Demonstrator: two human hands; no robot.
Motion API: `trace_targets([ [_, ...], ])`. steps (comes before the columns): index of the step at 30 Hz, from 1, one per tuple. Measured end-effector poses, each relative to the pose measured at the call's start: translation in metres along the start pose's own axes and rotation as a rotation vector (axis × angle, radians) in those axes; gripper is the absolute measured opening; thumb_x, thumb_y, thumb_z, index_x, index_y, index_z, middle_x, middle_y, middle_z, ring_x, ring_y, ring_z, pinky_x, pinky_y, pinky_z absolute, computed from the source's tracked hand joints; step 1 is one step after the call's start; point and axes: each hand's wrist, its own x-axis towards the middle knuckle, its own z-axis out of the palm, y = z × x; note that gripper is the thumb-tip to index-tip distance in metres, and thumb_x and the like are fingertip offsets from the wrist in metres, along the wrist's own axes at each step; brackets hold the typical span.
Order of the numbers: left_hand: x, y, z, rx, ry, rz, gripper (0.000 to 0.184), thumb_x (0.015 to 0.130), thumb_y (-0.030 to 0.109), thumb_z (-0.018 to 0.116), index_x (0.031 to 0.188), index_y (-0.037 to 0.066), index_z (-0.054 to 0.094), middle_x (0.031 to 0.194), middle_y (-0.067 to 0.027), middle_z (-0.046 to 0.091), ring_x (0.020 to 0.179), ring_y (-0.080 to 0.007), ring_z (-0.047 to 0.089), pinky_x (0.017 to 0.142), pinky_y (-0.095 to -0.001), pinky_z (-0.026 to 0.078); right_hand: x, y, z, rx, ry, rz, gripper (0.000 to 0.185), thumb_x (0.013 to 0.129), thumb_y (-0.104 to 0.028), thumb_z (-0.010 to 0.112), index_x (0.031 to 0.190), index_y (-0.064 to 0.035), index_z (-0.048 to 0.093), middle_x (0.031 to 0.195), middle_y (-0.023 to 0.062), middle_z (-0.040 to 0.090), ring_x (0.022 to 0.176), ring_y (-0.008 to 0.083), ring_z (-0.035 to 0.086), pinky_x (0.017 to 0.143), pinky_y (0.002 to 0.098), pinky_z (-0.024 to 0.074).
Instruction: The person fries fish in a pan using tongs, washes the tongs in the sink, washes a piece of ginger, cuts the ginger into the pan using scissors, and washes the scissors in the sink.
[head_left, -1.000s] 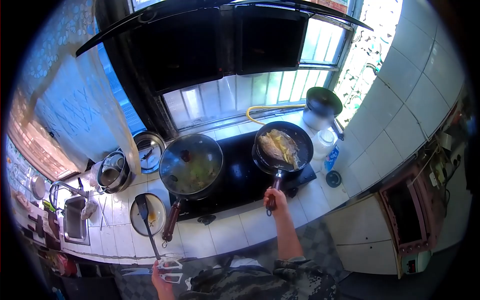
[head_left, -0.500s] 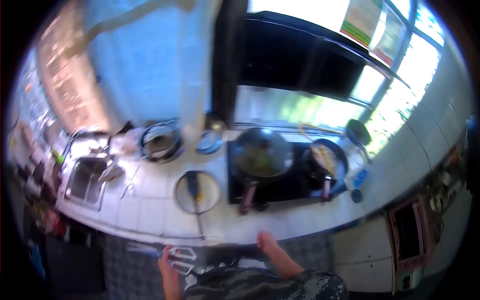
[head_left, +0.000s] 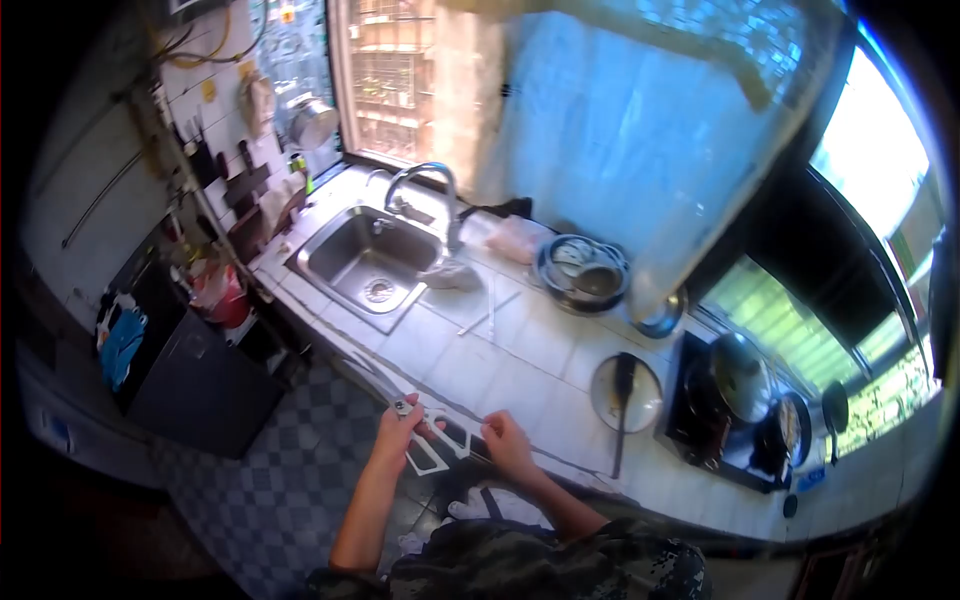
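My left hand (head_left: 396, 436) grips a pair of scissors (head_left: 403, 407) around the pivot. Their metal blades point up and left, toward the counter's front edge. The two white handle loops stand apart and face my right hand. Close beside the upper loop, my right hand (head_left: 508, 443) is closed with its fingers curled in. Whether anything is inside that hand is hidden. Past my hands, a white plate (head_left: 645, 405) on the counter carries a dark spatula (head_left: 624, 385), whose handle hangs over the plate's near rim.
A steel sink (head_left: 335, 258) with a faucet (head_left: 452, 215) is set into the tiled counter (head_left: 450, 365). A basin (head_left: 590, 300) of dishes stands behind. On the right, a lidded pan (head_left: 742, 378) sits on the stove. A dark cabinet (head_left: 200, 385) is at lower left.
The view has swung left, bringing the sink nearer the middle. My right hand has come closer to the scissors' handles. My left hand still holds the scissors.
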Motion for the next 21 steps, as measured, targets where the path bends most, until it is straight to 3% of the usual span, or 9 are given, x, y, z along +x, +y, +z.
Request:
trace_targets([
  [3,0.031,0.023,-0.028,0.052,0.030,-0.007,0.033,0.088,0.010,0.050,0.117,0.000,0.035,0.070,-0.0109,0.057,0.065,-0.0221,0.064,0.051,-0.0296,0.050,0.059,0.008,0.027,0.067,0.058,-0.067,0.019,0.080,-0.015,0.059,0.094,-0.0032,0.054,0.076,0.0114,0.061,0.065,0.0218,0.059,0.061,0.0324,0.0468],
  [7,0.103,0.046,-0.071,0.089,0.021,-0.051,0.023,0.089,0.017,0.051,0.106,0.002,0.048,0.069,-0.0077,0.055,0.056,-0.0171,0.059,0.052,-0.0311,0.051,0.181,0.006,0.056,0.074,0.185,-0.160,0.017,0.080,-0.012,0.059,0.092,-0.0025,0.054,0.079,0.0087,0.060,0.066,0.0162,0.056,0.061,0.0290,0.0452],
  [9,0.139,0.065,-0.081,0.259,0.073,-0.021,0.021,0.088,0.019,0.053,0.100,0.002,0.053,0.073,-0.0063,0.055,0.058,-0.0146,0.056,0.051,-0.0298,0.050,0.264,0.009,0.073,0.204,0.272,-0.211,0.016,0.080,-0.012,0.060,0.091,-0.0026,0.054,0.079,0.0088,0.059,0.066,0.0168,0.054,0.063,0.0290,0.0450],
  [13,0.233,0.092,-0.111,0.207,0.035,-0.030,0.018,0.086,0.015,0.057,0.095,0.000,0.054,0.070,-0.0051,0.056,0.056,-0.0141,0.055,0.048,-0.0281,0.046,0.430,0.000,0.099,0.145,0.551,-0.264,0.014,0.078,-0.011,0.059,0.089,-0.0028,0.054,0.080,0.0096,0.060,0.070,0.0220,0.057,0.065,0.0317,0.0457],
  [15,0.273,0.107,-0.120,0.344,0.023,-0.141,0.016,0.085,0.013,0.057,0.094,0.000,0.054,0.071,-0.0054,0.056,0.057,-0.0137,0.055,0.047,-0.0267,0.045,0.504,0.006,0.106,0.090,0.571,-0.229,0.015,0.079,-0.016,0.057,0.086,-0.0027,0.055,0.077,0.0110,0.060,0.070,0.0243,0.059,0.065,0.0338,0.0459],
  [17,0.312,0.119,-0.129,0.317,-0.013,-0.182,0.015,0.084,0.014,0.058,0.091,0.001,0.054,0.071,-0.0051,0.057,0.056,-0.0120,0.054,0.046,-0.0248,0.044,0.578,0.035,0.114,0.057,0.524,-0.163,0.015,0.082,-0.017,0.054,0.081,-0.0021,0.056,0.070,0.0060,0.059,0.062,0.0164,0.055,0.058,0.0296,0.0449],
  [19,0.349,0.125,-0.138,0.377,-0.085,-0.230,0.013,0.084,0.014,0.059,0.086,0.002,0.056,0.069,-0.0040,0.056,0.055,-0.0101,0.053,0.045,-0.0239,0.044,0.636,0.066,0.124,-0.002,0.527,-0.092,0.017,0.082,-0.017,0.053,0.077,-0.0016,0.058,0.063,0.0048,0.059,0.052,0.0158,0.055,0.052,0.0306,0.0449],
  [20,0.364,0.126,-0.140,0.381,-0.083,-0.238,0.013,0.083,0.015,0.060,0.082,0.003,0.056,0.069,-0.0029,0.055,0.053,-0.0083,0.050,0.045,-0.0236,0.043,0.648,0.069,0.122,0.029,0.477,-0.016,0.019,0.082,-0.018,0.052,0.076,-0.0021,0.061,0.059,0.0066,0.060,0.048,0.0161,0.057,0.049,0.0306,0.0449],
  [21,0.377,0.130,-0.141,0.370,-0.080,-0.249,0.013,0.083,0.015,0.060,0.082,0.003,0.056,0.069,-0.0029,0.055,0.053,-0.0083,0.050,0.045,-0.0236,0.043,0.646,0.050,0.114,-0.037,0.440,0.109,0.024,0.079,-0.024,0.051,0.075,-0.0053,0.065,0.067,0.0134,0.064,0.067,0.0311,0.062,0.063,0.0393,0.0475],
])
